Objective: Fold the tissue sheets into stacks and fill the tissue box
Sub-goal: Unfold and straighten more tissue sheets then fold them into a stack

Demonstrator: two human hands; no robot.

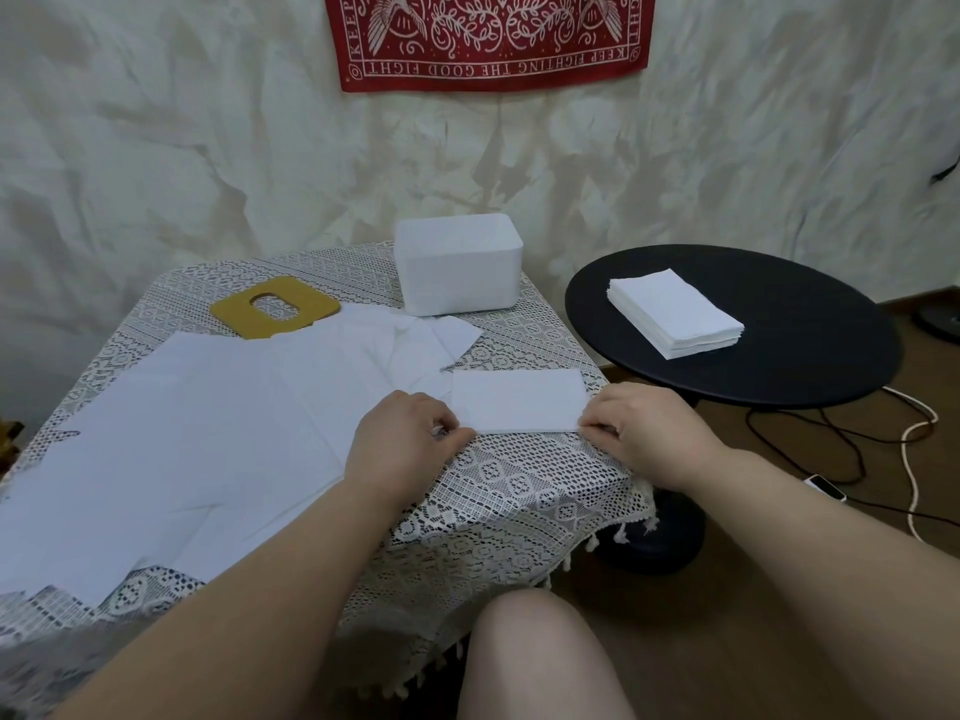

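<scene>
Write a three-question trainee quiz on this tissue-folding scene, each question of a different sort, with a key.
1. True or false: the tan wooden lid with the oval slot sits on the white plastic tissue box.
2. The stack of folded white tissues rests on: A) the lace-covered table B) the round black side table C) the floor.
3. Fill in: the left hand and right hand pinch the near corners of the ____ white tissue.

Key: 1 false, it lies on the lace cloth; 2 B; 3 folded.
</scene>
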